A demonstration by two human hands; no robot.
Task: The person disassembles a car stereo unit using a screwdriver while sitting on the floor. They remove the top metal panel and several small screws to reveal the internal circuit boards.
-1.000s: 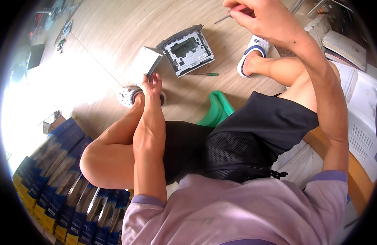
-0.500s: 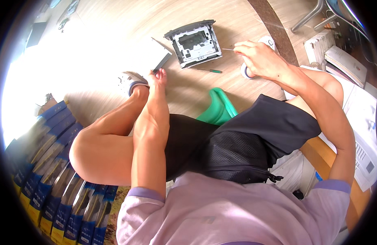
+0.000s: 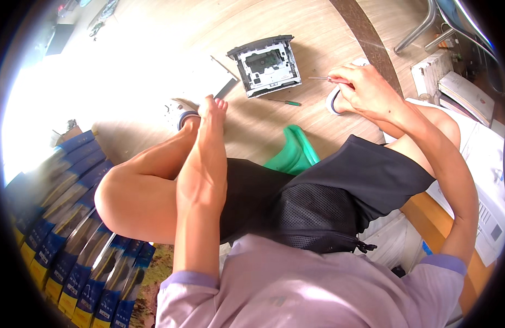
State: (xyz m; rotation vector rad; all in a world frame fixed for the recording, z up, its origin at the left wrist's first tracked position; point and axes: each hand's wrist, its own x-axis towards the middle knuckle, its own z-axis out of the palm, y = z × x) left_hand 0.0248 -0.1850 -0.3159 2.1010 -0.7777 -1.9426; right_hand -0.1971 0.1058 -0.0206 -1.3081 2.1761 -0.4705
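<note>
My right hand (image 3: pixel 367 90) is closed around a small screwdriver (image 3: pixel 319 78), whose thin shaft points left toward an electronic unit; much of its handle is hidden by the fingers. The unit (image 3: pixel 288 68) lies on the floor, a boxy drive-like device with a dark front bezel and an exposed white and black inside. Beside it to the left lies a metal cover panel (image 3: pixel 226 86), largely washed out by glare. Just below that panel, my left hand (image 3: pixel 212 109) has its fingers curled in; what they hold, if anything, is hidden. A green-handled slim tool (image 3: pixel 292 103) lies below the unit.
A green plastic stool or basin (image 3: pixel 293 150) sits between my legs. Blue and yellow packages (image 3: pixel 80 257) line the lower left. At right are a white appliance (image 3: pixel 482 202), stacked books or boxes (image 3: pixel 465 90) and a metal chair leg (image 3: pixel 419 30). Sunlight bleaches the left floor.
My view has shifted slightly, so the floor things sit a little lower. My right hand has turned, showing more of the screwdriver. The left hand stays near the panel.
</note>
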